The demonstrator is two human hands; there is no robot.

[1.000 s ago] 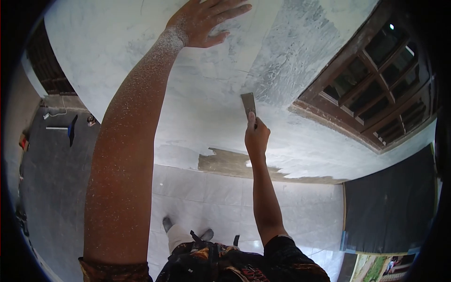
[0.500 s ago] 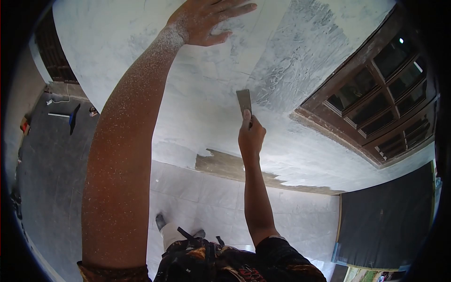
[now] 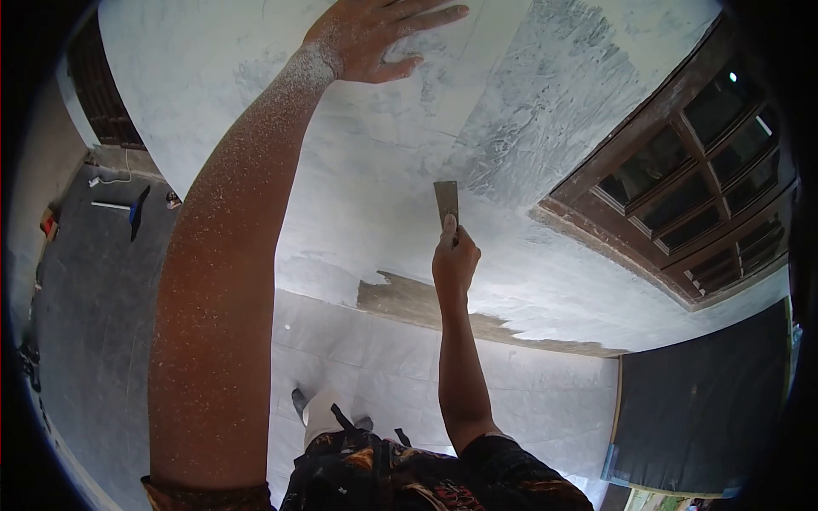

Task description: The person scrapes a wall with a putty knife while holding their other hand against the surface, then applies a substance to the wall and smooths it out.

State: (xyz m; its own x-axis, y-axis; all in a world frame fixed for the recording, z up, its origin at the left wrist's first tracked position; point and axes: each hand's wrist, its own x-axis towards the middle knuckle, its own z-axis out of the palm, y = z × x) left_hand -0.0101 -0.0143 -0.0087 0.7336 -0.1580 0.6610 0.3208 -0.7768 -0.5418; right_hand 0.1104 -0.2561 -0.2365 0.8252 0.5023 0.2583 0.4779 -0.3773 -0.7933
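Grey-brown scraper point(image 3: 446, 199) w/ blade flaring at top, clenched in R fingers point(image 3: 449, 225); L fingers point(image 3: 439, 18) released, spread.

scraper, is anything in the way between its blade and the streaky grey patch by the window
Nothing visible stands between the scraper and the streaky grey patch; the left hand is off to the upper left, outside that path.
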